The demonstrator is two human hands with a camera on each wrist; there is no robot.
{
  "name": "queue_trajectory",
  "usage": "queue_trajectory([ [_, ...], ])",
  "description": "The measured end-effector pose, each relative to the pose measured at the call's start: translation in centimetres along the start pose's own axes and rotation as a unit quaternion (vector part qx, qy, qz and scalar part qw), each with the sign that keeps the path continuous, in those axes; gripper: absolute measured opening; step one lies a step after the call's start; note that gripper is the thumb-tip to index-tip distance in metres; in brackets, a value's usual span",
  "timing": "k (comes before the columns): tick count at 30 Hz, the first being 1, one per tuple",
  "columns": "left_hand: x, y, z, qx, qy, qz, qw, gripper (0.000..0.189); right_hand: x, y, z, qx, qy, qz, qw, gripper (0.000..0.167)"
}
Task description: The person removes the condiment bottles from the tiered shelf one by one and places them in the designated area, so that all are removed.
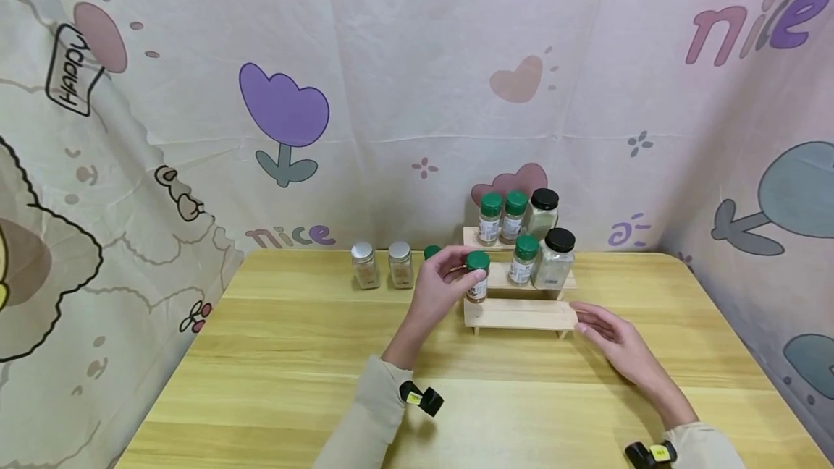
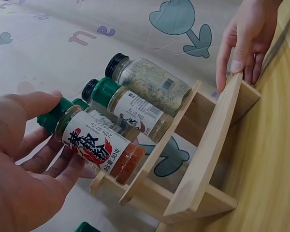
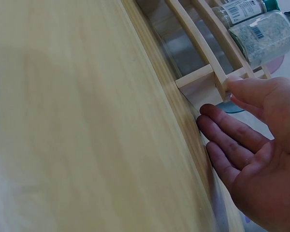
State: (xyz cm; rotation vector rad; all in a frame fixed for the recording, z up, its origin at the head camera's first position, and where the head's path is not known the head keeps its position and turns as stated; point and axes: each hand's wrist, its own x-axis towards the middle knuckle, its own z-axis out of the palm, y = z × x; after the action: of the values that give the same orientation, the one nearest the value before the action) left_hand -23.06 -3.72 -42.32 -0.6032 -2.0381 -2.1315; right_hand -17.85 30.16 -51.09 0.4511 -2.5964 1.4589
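My left hand (image 1: 438, 286) pinches a spice jar (image 2: 99, 145) by its green cap, between thumb and fingers. The jar has a white label and red powder inside. It is held tilted in the left wrist view, at the left end of a stepped wooden rack (image 1: 521, 315). My right hand (image 1: 615, 342) holds the right end of the rack's lowest step between thumb and index finger; its other fingers extend below. On the middle step stand a green-capped jar (image 1: 523, 260) and a larger black-capped jar (image 1: 554, 260). The top step bears two green-capped jars and a black-capped jar (image 1: 542, 214).
Left of the rack, two silver-capped jars (image 1: 365, 266) stand on the wooden table (image 1: 274, 368). Another green cap (image 1: 431, 252) shows partly behind my left hand. A printed cloth (image 1: 404, 93) hangs behind the table and at both sides.
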Motion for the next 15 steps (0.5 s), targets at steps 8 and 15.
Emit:
queue_trajectory([
  [8,-0.8,-0.3,-1.7,0.022,0.011,-0.015,0.9996,0.033,0.0,-0.1,0.1,0.001,0.001,0.008,1.0000,0.040],
  [15,-1.1,-0.7,-3.2,0.024,0.021,-0.026,0.9992,0.038,0.0,-0.1,0.1,-0.001,0.002,0.005,1.0000,0.039],
])
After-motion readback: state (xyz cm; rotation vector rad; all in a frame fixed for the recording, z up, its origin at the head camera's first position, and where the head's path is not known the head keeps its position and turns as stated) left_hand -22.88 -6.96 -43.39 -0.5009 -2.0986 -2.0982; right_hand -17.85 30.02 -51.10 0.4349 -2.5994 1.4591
